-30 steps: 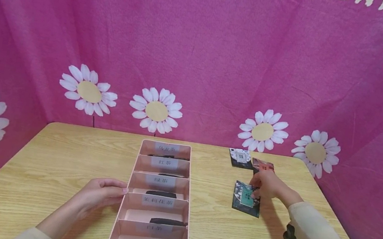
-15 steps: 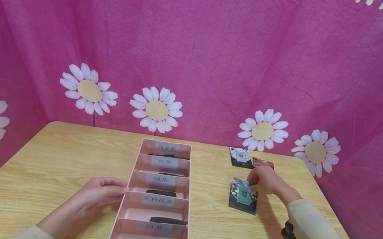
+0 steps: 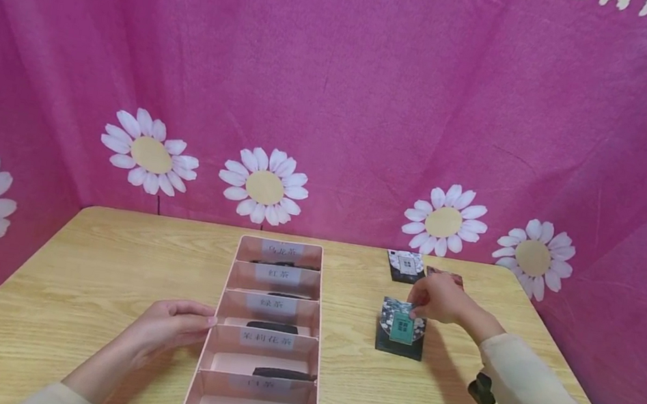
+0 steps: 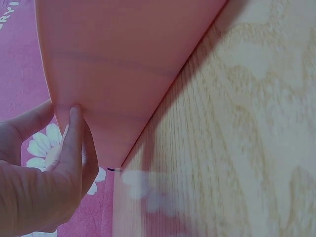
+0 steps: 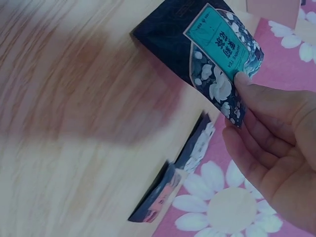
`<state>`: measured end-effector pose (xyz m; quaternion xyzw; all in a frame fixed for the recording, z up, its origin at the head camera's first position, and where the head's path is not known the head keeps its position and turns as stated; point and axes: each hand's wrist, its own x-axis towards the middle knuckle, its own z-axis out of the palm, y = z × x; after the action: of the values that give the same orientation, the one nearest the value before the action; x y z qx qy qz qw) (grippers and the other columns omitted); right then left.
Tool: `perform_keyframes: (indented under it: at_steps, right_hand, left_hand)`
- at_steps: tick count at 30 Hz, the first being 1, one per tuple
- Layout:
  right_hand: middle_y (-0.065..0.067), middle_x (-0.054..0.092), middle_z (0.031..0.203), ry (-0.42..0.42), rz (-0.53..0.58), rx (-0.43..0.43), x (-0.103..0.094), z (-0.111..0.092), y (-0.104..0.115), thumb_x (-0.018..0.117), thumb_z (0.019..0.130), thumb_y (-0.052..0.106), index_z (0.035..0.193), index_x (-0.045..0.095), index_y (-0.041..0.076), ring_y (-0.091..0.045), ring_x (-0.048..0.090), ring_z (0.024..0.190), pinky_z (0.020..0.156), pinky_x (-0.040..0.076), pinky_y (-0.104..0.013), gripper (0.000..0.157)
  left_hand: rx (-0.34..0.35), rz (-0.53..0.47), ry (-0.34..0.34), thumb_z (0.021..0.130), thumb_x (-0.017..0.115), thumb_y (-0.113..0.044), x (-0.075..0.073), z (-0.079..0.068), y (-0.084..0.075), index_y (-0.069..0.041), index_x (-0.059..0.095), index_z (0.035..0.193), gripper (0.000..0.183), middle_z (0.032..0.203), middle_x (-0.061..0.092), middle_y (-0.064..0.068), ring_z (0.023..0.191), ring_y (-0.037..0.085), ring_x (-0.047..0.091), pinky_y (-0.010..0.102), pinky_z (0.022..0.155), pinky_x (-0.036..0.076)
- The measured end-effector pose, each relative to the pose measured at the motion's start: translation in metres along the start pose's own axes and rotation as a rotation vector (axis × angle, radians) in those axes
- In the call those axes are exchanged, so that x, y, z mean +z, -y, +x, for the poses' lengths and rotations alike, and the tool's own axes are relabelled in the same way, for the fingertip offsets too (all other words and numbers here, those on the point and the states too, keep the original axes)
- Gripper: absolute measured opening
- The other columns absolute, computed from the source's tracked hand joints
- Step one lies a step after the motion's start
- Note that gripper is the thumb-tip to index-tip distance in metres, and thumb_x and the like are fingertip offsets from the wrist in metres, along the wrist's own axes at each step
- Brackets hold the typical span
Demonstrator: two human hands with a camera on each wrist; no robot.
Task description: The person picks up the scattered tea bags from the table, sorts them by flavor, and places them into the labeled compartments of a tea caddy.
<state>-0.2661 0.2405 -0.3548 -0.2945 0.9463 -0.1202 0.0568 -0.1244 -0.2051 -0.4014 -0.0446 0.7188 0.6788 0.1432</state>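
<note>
My left hand (image 3: 175, 326) grips the left rim of a pink divided box (image 3: 200, 365), its thumb at the rim and fingers against the outer wall; the left wrist view shows this hand (image 4: 49, 173) too. My right hand (image 3: 440, 299) pinches a tea sachet (image 3: 400, 340) by its upper right corner, thumb on the printed face. In the right wrist view, the sachet (image 5: 212, 54) is dark with white flowers and a green label reading "JASMINE TEA". It is held over the table, right of the box. Dark sachets lie in the box's labelled compartments.
Behind the right hand lie a white-and-black sachet (image 3: 405, 266) and a red-and-black sachet (image 3: 454, 277), partly hidden by the hand. A small black object (image 3: 482, 391) shows under the right sleeve. A pink flowered cloth (image 3: 369, 98) surrounds the wooden table (image 3: 123, 257).
My right hand has moved left, lifting the green-labelled sachet and carrying it a little toward the box. The left hand stays at the box's rim.
</note>
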Motion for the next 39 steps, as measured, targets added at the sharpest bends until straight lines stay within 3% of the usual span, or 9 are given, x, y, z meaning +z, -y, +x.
perform_keyframes:
  at_steps: [9, 17, 23, 39]
  right_hand:
    - [0.002, 0.067, 0.068, -0.030, -0.027, -0.070, -0.005, 0.003, 0.014, 0.081, 0.074, 0.011, 0.075, 0.071, 0.009, -0.002, 0.054, 0.062, 0.055, 0.050, -0.016, 0.011]
    - [0.002, 0.067, 0.067, -0.013, 0.003, -0.077, -0.009, 0.004, 0.021, 0.081, 0.075, 0.011, 0.075, 0.072, 0.009, -0.002, 0.052, 0.060, 0.053, 0.049, -0.015, 0.009]
    - [0.003, 0.066, 0.062, -0.059, -0.006, -0.134, -0.015, 0.004, 0.028, 0.081, 0.074, 0.010, 0.073, 0.072, 0.009, 0.001, 0.050, 0.058, 0.051, 0.045, -0.014, 0.009]
    - [0.000, 0.067, 0.065, -0.096, 0.045, -0.192, -0.035, 0.000, 0.060, 0.079, 0.075, 0.005, 0.072, 0.071, 0.007, 0.000, 0.054, 0.060, 0.054, 0.050, -0.013, 0.009]
  left_hand:
    - [0.008, -0.007, 0.003, 0.089, 0.066, -0.014, 0.000, -0.002, 0.000, 0.016, 0.052, 0.123, 0.047, 0.097, 0.069, 0.000, 0.093, 0.007, 0.066, 0.025, 0.091, 0.060]
    - [0.008, 0.022, 0.003, 0.089, 0.066, -0.016, 0.000, -0.002, 0.000, 0.016, 0.052, 0.123, 0.049, 0.099, 0.069, 0.001, 0.095, 0.010, 0.067, 0.027, 0.092, 0.059]
    - [0.004, 0.012, -0.001, 0.089, 0.066, -0.014, 0.000, 0.000, 0.000, 0.016, 0.052, 0.123, 0.047, 0.099, 0.069, 0.001, 0.095, 0.010, 0.067, 0.027, 0.091, 0.060]
    - [0.006, 0.002, 0.008, 0.090, 0.065, -0.013, 0.000, 0.000, 0.000, 0.016, 0.053, 0.122, 0.045, 0.097, 0.069, 0.000, 0.093, 0.008, 0.066, 0.025, 0.090, 0.060]
